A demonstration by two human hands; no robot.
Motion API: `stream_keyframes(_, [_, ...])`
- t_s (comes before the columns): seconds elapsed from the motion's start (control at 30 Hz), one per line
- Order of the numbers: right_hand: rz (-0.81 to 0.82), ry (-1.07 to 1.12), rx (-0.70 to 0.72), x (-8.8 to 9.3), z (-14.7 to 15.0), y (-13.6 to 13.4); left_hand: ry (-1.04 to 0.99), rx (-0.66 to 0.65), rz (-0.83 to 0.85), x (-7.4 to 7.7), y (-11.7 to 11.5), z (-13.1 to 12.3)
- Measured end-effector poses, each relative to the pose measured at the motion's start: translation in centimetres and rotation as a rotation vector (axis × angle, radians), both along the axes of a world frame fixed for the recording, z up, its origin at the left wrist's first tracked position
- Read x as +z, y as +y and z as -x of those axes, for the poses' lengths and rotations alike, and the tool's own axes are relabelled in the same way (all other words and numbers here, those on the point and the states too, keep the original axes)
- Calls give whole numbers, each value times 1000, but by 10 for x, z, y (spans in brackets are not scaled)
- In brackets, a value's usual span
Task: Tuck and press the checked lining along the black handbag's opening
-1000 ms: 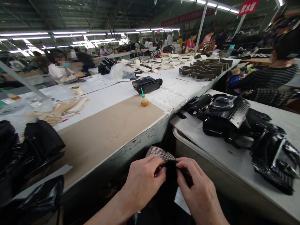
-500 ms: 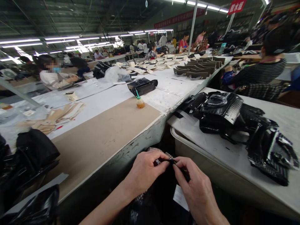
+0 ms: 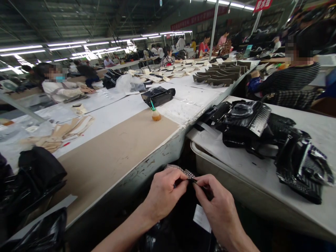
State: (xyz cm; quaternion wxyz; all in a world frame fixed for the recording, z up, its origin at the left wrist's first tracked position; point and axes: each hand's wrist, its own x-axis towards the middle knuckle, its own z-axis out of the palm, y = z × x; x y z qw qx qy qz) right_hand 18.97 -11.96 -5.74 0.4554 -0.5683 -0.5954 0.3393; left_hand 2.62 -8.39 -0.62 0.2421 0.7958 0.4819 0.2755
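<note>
My left hand [image 3: 166, 191] and my right hand [image 3: 217, 203] meet low in the middle, thumbs and forefingers pinching the dark edge of a black bag piece [image 3: 181, 224]. Its body hangs below my fingers and merges into shadow, so its full shape cannot be made out. Black-and-white checked fabric [image 3: 175, 166] shows just beyond my fingertips. Beside my right palm, a white label [image 3: 201, 217] lies against the black material. Both hands are closed, with the fingertips almost touching each other.
Left of me runs a long worktable with a brown board [image 3: 115, 154] and a glue bottle [image 3: 156, 114]. Black bags [image 3: 246, 119] lie on the white right-hand table [image 3: 296, 217], above a white tub [image 3: 210, 157]. A black bag [image 3: 159, 95] stands farther back. Co-workers sit at both sides.
My hands stay pinched at nearly the same spot, with only a slight shift of the fingers. The co-worker at the left has moved their hands slightly; the view has shifted a little.
</note>
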Motion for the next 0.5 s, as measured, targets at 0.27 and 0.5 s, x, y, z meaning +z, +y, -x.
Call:
stream_keyframes(0.27, [14,308,122,-6,-4,15,430,-231,-99,14,19,1])
stream_keyframes(0.5, [8,440,445,33,-7,63,349,43,-216,53,5,2])
